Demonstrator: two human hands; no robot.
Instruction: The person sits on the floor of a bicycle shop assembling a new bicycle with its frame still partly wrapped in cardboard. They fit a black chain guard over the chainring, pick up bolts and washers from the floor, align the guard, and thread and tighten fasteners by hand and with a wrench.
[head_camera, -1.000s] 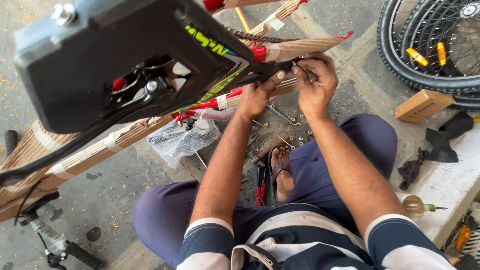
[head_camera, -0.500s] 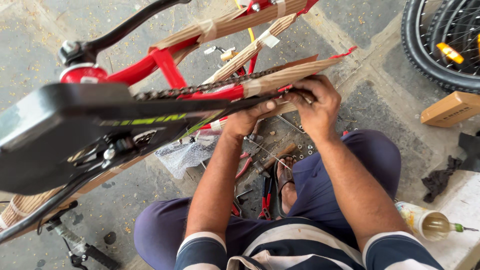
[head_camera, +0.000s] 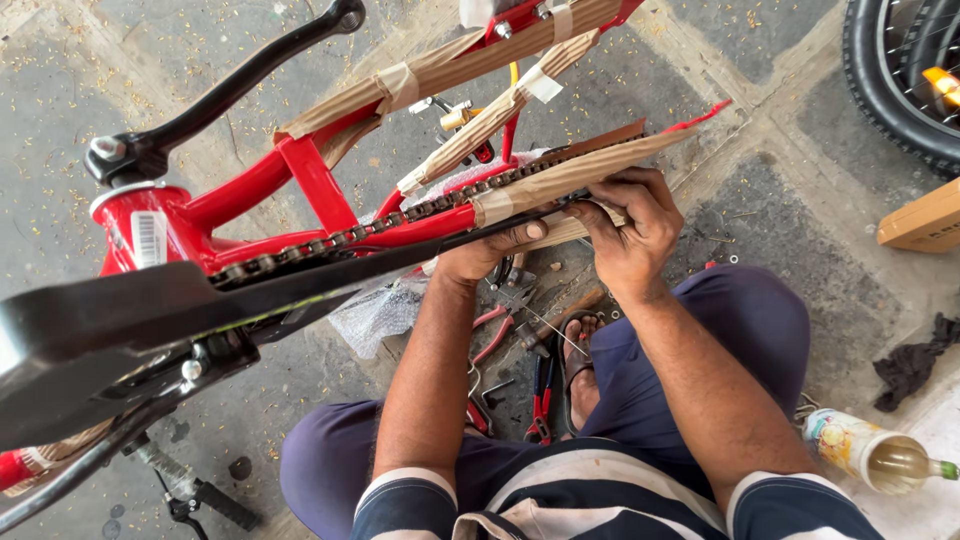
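Grey paving (head_camera: 780, 230) flecked with sawdust carries a red bicycle frame (head_camera: 300, 190), which runs from 8 o'clock to 1 o'clock across the head view, its tubes wrapped in brown cardboard (head_camera: 440, 75) held by tape. Both hands meet at the frame's rear end, just above centre. The left hand (head_camera: 490, 250) closes its grip from below around the cardboard-wrapped stay (head_camera: 570, 175), fingers curled under it. The right hand (head_camera: 630, 225), at 3 o'clock of the left and touching it, pinches the same wrapping at its lower edge, fingers bent tight on the card. A chain (head_camera: 400, 215) lies along the top of the stay, running toward 8 o'clock into a black chain guard (head_camera: 150, 310) that fills the lower left. A black crank arm (head_camera: 250, 75) points to 12 o'clock from the bottom bracket. Below the hands, between the person's knees, red-handled pliers (head_camera: 495, 335) and other small tools lie on the ground beside a sandalled foot (head_camera: 580, 365). At 2 o'clock sits a black tyre (head_camera: 890, 90); at 3 o'clock a cardboard box (head_camera: 925, 215); at 4 o'clock a dark rag (head_camera: 910, 365) and a tipped bottle (head_camera: 870, 455).
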